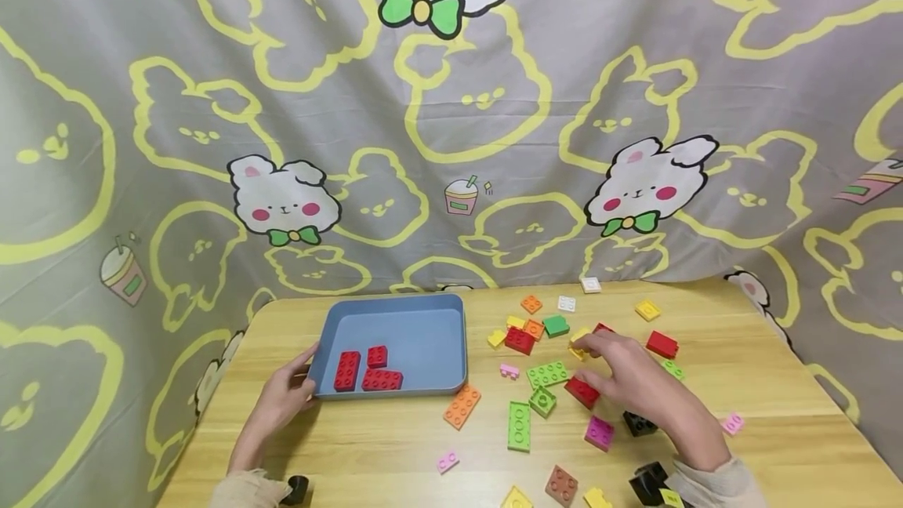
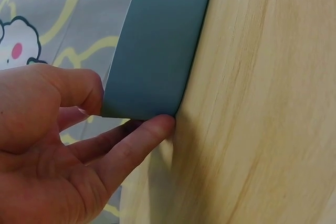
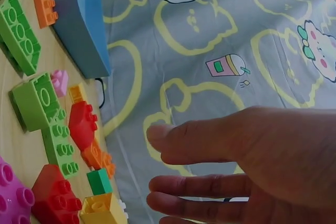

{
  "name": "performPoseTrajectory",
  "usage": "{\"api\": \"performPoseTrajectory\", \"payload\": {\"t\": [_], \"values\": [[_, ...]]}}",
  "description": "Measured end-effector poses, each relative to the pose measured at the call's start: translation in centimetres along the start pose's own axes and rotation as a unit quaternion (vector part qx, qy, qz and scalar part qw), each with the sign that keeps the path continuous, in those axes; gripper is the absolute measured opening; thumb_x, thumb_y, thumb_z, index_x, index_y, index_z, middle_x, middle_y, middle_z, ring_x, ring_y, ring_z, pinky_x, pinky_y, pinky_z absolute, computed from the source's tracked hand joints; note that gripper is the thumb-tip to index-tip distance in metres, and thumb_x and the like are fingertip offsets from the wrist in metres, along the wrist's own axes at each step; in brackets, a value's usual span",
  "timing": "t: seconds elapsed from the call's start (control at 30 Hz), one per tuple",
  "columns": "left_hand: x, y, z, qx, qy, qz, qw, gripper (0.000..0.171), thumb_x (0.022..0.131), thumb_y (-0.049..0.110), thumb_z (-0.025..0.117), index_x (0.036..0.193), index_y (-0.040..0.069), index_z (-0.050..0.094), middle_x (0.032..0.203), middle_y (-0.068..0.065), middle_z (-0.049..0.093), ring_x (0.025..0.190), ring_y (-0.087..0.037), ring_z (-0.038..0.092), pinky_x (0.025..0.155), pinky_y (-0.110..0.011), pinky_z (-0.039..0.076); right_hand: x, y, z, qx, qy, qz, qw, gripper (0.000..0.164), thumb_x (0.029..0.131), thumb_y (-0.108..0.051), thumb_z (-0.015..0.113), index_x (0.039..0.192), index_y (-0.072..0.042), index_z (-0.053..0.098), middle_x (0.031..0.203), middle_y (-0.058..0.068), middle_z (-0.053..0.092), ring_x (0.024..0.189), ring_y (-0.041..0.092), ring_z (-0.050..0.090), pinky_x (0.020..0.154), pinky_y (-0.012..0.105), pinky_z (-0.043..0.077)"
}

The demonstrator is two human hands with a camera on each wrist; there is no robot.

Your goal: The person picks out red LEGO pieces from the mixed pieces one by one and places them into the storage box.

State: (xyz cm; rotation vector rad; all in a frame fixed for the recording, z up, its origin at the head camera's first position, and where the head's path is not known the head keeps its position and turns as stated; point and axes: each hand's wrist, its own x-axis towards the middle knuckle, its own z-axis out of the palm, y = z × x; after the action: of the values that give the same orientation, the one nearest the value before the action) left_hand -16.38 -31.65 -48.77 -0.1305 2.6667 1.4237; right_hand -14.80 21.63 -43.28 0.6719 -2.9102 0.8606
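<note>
At the tray's near left corner, my left hand (image 1: 281, 392) grips the blue-grey tray (image 2: 152, 51), fingers at its rim and thumb at the lower edge. Three red toy bricks lie inside, one long upright piece (image 1: 346, 371), a small square one (image 1: 377, 356) and another long one (image 1: 383, 379). Over the scattered bricks on the right hovers my right hand (image 1: 638, 379), thumb and fingers apart, holding nothing in the right wrist view. Nearest to it are a red brick (image 1: 582, 393) by the thumb and a yellow brick (image 1: 579, 343) under the fingertips.
Several loose bricks cover the table's right half, including a lime-green brick (image 1: 519, 426), an orange brick (image 1: 462, 406), a magenta brick (image 1: 599, 433) and a red brick (image 1: 661, 344). A patterned grey cloth (image 1: 451, 116) hangs behind the wooden table (image 1: 374, 445).
</note>
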Motion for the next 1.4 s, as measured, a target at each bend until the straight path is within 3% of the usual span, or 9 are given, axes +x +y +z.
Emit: {"api": "performPoseTrajectory", "payload": {"t": [0.23,0.53,0.73,1.0,1.4], "values": [[-0.2,-0.3,0.1,-0.007,-0.003,-0.007,0.9999,0.065,0.095,-0.009,0.046,0.159,0.001,0.034,0.136,-0.04,0.049,0.114,-0.042,0.058,0.077,-0.037,0.062,0.2,0.4,0.7,0.019,-0.05,0.039,0.998,0.032,0.089,-0.008,0.078,0.118,0.001,0.071,0.111,0.014,0.072,0.1,0.034,0.067,0.082,0.048,0.058],[-0.2,-0.1,0.1,0.001,-0.003,-0.017,0.9999,0.065,0.096,-0.008,0.047,0.159,0.002,0.034,0.138,-0.04,0.046,0.116,-0.043,0.057,0.079,-0.038,0.062,0.7,0.5,2.4,-0.007,-0.072,0.068,0.995,0.032,0.087,-0.008,0.08,0.116,0.002,0.07,0.108,0.013,0.07,0.095,0.028,0.066,0.081,0.046,0.057],[-0.4,-0.1,-0.2,-0.005,-0.003,-0.025,0.9997,0.066,0.095,-0.009,0.047,0.159,0.001,0.034,0.139,-0.041,0.044,0.116,-0.044,0.057,0.08,-0.039,0.062,0.8,0.1,3.6,-0.019,-0.068,0.086,0.994,0.029,0.085,-0.006,0.081,0.111,0.0,0.071,0.105,0.012,0.068,0.091,0.02,0.061,0.077,0.04,0.056],[-0.3,0.1,-0.1,-0.009,-0.002,-0.025,0.9997,0.066,0.094,-0.009,0.047,0.158,0.001,0.034,0.138,-0.042,0.044,0.115,-0.043,0.056,0.079,-0.039,0.062,0.8,0.2,4.2,-0.007,-0.071,0.121,0.99,0.024,0.081,-0.001,0.082,0.101,0.002,0.07,0.085,0.006,0.057,0.075,0.018,0.05,0.058,0.029,0.044],[-0.2,0.4,0.1,-0.013,-0.001,-0.027,0.9995,0.066,0.094,-0.009,0.047,0.158,0.001,0.034,0.138,-0.042,0.044,0.114,-0.043,0.057,0.079,-0.039,0.062,0.5,0.2,4.8,-0.041,-0.052,0.133,0.989,0.021,0.077,0.002,0.083,0.083,-0.002,0.063,0.076,0.004,0.051,0.067,0.018,0.048,0.056,0.03,0.045]]}}
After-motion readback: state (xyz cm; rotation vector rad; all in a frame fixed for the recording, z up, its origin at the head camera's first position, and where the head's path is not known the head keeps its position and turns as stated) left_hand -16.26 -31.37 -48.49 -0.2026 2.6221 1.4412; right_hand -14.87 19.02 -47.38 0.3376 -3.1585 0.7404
